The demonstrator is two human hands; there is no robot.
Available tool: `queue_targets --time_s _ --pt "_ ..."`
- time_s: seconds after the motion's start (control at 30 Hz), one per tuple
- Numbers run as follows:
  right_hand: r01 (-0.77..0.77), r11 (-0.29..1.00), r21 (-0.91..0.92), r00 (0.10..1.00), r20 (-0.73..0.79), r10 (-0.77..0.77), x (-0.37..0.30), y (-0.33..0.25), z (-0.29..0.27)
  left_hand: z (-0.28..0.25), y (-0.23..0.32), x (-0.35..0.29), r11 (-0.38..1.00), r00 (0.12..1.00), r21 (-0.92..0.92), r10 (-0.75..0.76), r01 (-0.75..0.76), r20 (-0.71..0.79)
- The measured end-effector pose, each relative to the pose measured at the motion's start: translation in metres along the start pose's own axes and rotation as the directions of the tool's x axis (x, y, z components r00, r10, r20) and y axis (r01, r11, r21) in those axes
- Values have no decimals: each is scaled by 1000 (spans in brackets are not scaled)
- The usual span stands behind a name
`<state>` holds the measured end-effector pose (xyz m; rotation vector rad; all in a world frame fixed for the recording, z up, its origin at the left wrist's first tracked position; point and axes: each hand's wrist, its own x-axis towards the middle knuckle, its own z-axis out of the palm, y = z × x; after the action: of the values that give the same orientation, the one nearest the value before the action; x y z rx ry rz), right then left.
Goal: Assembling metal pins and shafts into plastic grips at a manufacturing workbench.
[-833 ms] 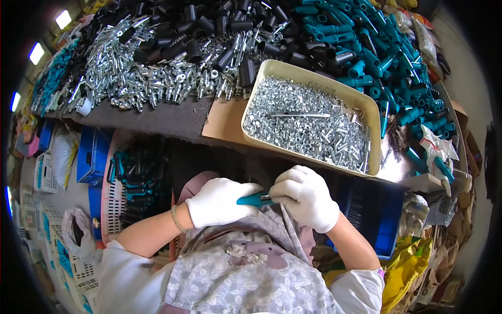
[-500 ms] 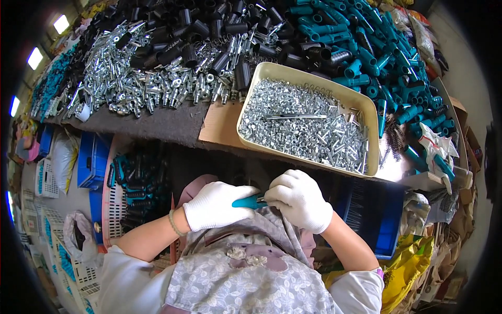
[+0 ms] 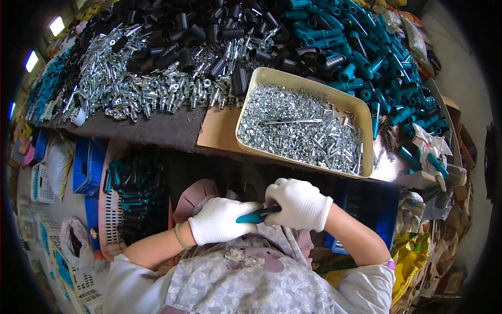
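Both hands wear white knit gloves and meet in front of my apron, below the bench edge. My left hand (image 3: 217, 221) is closed around a teal tubular handle (image 3: 250, 217), whose right part shows past the fingers. A dark piece (image 3: 270, 210) sits at the handle's right end. My right hand (image 3: 299, 203) closes over that dark piece, fingers curled down, and hides most of it. Beyond the hands, on the bench, is a cream tray (image 3: 308, 166) of small metal pins, with metal tweezers (image 3: 292, 121) lying on them.
Metal fittings (image 3: 151, 91), black tubes (image 3: 204, 31) and teal tubular parts (image 3: 366, 57) are heaped across the bench. Under its left side stands a pink crate (image 3: 111, 214) beside teal-and-black pieces (image 3: 133, 193). Blue bins (image 3: 90, 162) stand further left; a yellow sack (image 3: 410, 261) lies at right.
The right hand has tilted, its wrist a little higher, and a dark piece now shows at the handle's end. The left hand has shifted slightly right and down with the handle.
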<state>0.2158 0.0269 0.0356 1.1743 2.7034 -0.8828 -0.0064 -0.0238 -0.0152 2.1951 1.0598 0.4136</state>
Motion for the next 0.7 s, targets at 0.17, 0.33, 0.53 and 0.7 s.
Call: queue_targets --time_s 0.17,0.33,0.53,0.7 --pt "-116 889 443 930 363 -59 10 28 16 -8 7 -7 996 996 45 78 -76 -43" --pt "-68 914 400 972 232 -30 2 11 19 -13 7 -11 991 991 95 106 -98 -83" --pt "-80 939 334 995 90 53 -5 -2 21 -18 -3 -11 987 983 55 153 -149 -102" --pt "-146 868 475 989 55 137 -10 10 24 -37 -11 -11 963 969 -148 208 -226 -130"
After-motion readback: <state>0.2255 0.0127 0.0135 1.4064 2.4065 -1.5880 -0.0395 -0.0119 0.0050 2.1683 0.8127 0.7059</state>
